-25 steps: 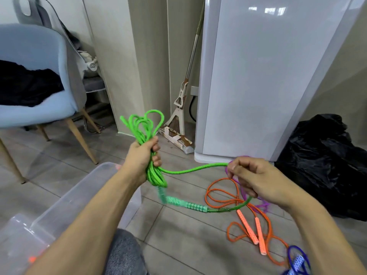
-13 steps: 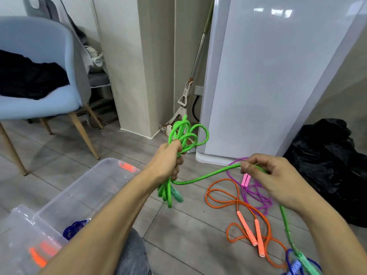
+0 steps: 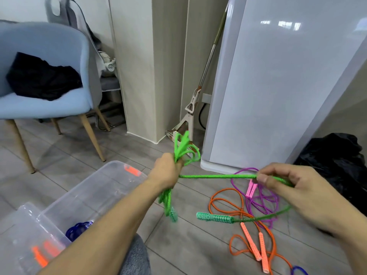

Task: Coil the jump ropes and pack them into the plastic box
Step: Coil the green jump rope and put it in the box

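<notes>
My left hand [image 3: 166,170] grips a bundle of green jump rope [image 3: 214,176] loops, which stick up above the fist and hang below it. A taut strand runs right to my right hand [image 3: 286,187], which pinches it; the rest drops to a green handle [image 3: 214,217] hanging above the floor. An orange jump rope [image 3: 252,241] and a purple jump rope [image 3: 262,201] with pink handles lie loose on the floor under my right hand. The clear plastic box [image 3: 103,187] stands at lower left, with a coiled blue rope [image 3: 79,229] inside.
The box lid [image 3: 25,245] with orange clips lies at the bottom left. A blue chair [image 3: 43,80] with dark cloth stands at the left, a mop [image 3: 190,108] leans by a white appliance [image 3: 278,86], and a black bag [image 3: 337,161] sits at the right. A blue rope end [image 3: 297,270] shows at the bottom.
My left hand moved right and down with the loops. My right hand slid along the strand, and the free green handle swung from the lower right up to the floor middle.
</notes>
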The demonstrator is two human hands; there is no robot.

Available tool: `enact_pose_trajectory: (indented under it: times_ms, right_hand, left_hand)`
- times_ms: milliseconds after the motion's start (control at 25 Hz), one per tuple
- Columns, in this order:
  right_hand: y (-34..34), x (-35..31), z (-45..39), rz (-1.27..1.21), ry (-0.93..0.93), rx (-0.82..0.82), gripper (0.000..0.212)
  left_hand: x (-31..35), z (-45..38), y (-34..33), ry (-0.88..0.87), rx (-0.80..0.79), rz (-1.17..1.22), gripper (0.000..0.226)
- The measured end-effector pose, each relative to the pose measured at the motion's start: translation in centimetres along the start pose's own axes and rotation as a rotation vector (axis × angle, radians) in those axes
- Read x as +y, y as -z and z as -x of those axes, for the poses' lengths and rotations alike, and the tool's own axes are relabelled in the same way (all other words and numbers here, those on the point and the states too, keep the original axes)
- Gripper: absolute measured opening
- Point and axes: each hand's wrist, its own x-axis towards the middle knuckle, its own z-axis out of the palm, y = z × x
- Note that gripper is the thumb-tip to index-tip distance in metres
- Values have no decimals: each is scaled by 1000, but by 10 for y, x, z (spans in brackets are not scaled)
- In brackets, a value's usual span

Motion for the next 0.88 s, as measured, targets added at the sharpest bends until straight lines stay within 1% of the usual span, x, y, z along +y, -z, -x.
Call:
enact_pose_trajectory:
  times_ms: [40,80,120,160,200,240,320,360,400,440,480,520,560,600,680,720,760,800,840,880]
  right_hand:
    - [5,-2,-3,28,40,83,19]
    - [9,-3,-5,63,66,156,32]
    - [14,-4,-8,85,65,216,38]
    - [17,-4,-9,89,57,270,35]
    - [20,-2,-10,84,50,306,30]
    - [22,0,-8,72,56,319,25]
    - [26,0,0,6,66,317,20]
    - [28,0,5,-42,64,316,18]
    - [31,0,11,-72,60,318,16]
    - [32,-2,16,-84,58,305,15]
    - [32,-5,21,-95,61,262,14]
    - [32,-8,26,-114,60,187,15]
    - [30,-11,29,-152,50,98,16]
    - [28,-13,31,-197,24,21,17]
    - [24,-15,33,-267,-51,-92,16]
    - [20,-16,32,-278,-88,-150,15]
    - [15,-16,32,-280,-116,-209,14]
    - [8,-15,31,-269,-138,-255,14]
    - [1,-13,29,-245,-149,-282,14]
    - [-5,-10,27,-198,-143,-275,14]
  left_hand:
    - [9,10,-2,-60,-70,-170,41]
    - [19,26,-5,-138,-149,-276,40]
    - [32,44,-7,-212,-236,-337,36]
    - [40,59,-10,-279,-311,-352,33]
    - [46,68,-11,-294,-377,-359,34]
    - [56,71,-13,-226,-426,-313,37]
    - [62,55,-21,-4,-467,-111,37]
    - [63,46,-22,116,-505,1,40]
    - [61,41,-22,219,-567,176,42]
    - [53,39,-23,276,-621,377,41]
    - [46,40,-24,312,-621,530,42]
    - [37,41,-26,339,-564,593,45]
    - [26,42,-26,362,-478,594,49]
    - [22,41,-28,372,-426,577,56]
    - [22,40,-29,388,-433,565,72]
    - [25,39,-26,390,-453,591,75]
    - [27,39,-24,395,-468,629,73]
    - [28,40,-23,396,-477,661,66]
    - [28,41,-23,372,-479,667,55]
    - [30,42,-24,346,-464,655,45]
